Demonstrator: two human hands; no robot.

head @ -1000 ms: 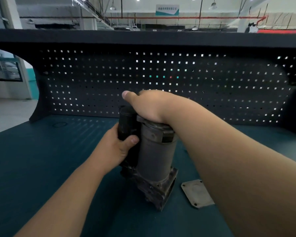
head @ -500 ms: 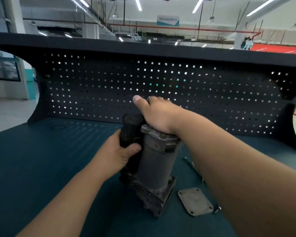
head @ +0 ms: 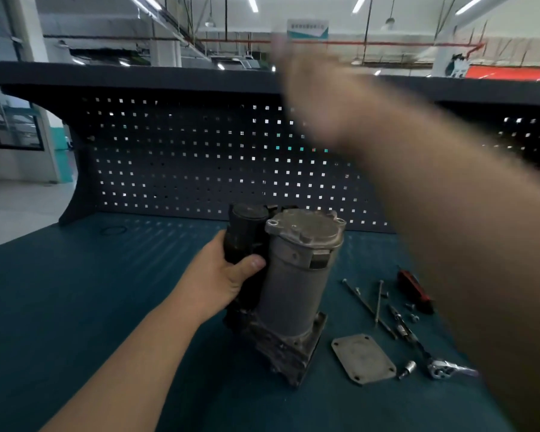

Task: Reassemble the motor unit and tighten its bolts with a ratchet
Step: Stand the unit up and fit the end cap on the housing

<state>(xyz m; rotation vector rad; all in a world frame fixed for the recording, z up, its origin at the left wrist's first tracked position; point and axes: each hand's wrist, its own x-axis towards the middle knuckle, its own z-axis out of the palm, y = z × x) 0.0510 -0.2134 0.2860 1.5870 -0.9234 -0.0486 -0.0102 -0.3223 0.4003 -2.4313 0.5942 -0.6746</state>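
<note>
Steadies motor unit [head: 296, 285] upright mid-bench [head: 75, 307], left grip [head: 228, 275] wrapped round its dark side cylinder; might topple right if loosened. Cannot read blurred, raised right grip [head: 312, 95] as open or closed. Could scatter cover plate [head: 363, 358], ratchet [head: 443, 367], long bolts [head: 378, 302] near right.

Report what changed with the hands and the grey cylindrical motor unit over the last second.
The right hand let go of the grey metal end cap atop the grey cylindrical motor unit and swung up, now a raised blur. The left hand still grips the black cylinder on its side; the unit stays upright on the teal bench.
</note>
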